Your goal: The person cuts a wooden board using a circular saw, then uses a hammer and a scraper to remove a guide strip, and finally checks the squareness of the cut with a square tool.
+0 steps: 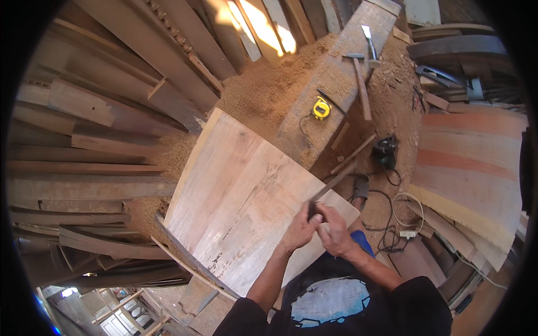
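A wide, pale wooden board (pixel 246 185) with dark blotches lies in front of me, its near edge close to my body. Over its right part, my left hand (pixel 300 228) and my right hand (pixel 336 231) are closed together around the dark end of a long, narrow, blade-like tool (pixel 344 169). The tool slants away to the upper right, across the board's edge. My fingers cover most of its grip, so I cannot tell its exact kind.
Beyond the board, a sawdust-covered plank (pixel 314 129) carries a yellow tape measure (pixel 321 108), a hammer (pixel 361 84) and a chisel (pixel 370 45). A black power tool (pixel 385 152) and cables lie to the right. Timber boards (pixel 106 143) crowd the left; another broad panel (pixel 468 168) lies right.
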The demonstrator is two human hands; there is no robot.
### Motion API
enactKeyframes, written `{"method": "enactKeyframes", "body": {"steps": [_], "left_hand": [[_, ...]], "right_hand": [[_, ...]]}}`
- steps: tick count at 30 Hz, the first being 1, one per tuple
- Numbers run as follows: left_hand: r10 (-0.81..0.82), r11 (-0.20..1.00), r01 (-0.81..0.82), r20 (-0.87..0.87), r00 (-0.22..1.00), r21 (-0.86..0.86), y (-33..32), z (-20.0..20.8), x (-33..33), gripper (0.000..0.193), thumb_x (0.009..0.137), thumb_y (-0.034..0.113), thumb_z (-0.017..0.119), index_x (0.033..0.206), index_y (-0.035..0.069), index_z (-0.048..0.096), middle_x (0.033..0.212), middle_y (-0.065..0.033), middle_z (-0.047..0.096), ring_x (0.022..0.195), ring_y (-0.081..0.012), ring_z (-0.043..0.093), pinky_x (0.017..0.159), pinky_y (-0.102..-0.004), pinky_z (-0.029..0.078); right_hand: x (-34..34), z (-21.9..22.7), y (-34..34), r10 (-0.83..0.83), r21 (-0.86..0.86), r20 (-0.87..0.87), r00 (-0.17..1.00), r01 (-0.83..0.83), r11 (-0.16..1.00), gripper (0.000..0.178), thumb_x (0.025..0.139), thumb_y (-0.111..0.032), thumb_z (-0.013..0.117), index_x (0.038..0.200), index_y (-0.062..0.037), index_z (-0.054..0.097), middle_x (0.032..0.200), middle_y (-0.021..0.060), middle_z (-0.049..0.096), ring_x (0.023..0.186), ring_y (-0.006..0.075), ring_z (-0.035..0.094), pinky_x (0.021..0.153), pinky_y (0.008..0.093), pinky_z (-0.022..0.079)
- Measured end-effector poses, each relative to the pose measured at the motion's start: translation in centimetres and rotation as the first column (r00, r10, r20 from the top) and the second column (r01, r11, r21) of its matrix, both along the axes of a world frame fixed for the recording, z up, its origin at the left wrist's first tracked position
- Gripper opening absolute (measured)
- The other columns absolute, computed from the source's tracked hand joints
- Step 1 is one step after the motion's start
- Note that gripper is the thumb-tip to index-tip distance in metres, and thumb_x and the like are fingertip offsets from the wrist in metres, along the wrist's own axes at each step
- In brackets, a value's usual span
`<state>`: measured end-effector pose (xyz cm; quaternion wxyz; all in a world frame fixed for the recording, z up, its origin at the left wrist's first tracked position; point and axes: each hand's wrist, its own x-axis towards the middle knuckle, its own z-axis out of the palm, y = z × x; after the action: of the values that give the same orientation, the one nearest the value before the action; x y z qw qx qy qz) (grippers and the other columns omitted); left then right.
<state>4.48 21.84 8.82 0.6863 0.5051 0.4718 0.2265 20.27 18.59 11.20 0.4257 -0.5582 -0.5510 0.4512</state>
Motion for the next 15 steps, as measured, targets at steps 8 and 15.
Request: {"method": "enactKeyframes", "body": {"steps": [8,15], "left_hand": [[0.361,0.908,-0.099,-0.636,0.682,0.408,12.1,-4.6,-16.4,0.022,0.100,0.020,0.062,0.113,0.004,0.068,0.082,-0.0112,0.066,0.076,-0.0201,0.062,0.074,-0.0356,0.050],[0.546,0.796,-0.282,-0.435,0.716,0.535,32.3,-8.4,-27.6,0.024,0.101,0.017,0.060,0.116,0.002,0.071,0.086,0.0000,0.067,0.079,-0.0088,0.057,0.074,-0.0283,0.048]], "right_hand": [[-3.5,-5.7,6.9,-0.011,0.041,0.485,0.875,-0.010,0.999,0.045,0.079,-0.003,0.067,0.123,-0.0003,0.059,0.133,0.0239,0.052,0.115,0.0429,0.051,0.100,0.0511,0.041],[-5.2,-8.1,6.8,-0.004,0.020,0.628,0.778,-0.011,1.000,0.043,0.077,-0.008,0.071,0.120,-0.0077,0.061,0.137,0.0176,0.049,0.120,0.0372,0.045,0.103,0.0486,0.036]]}}
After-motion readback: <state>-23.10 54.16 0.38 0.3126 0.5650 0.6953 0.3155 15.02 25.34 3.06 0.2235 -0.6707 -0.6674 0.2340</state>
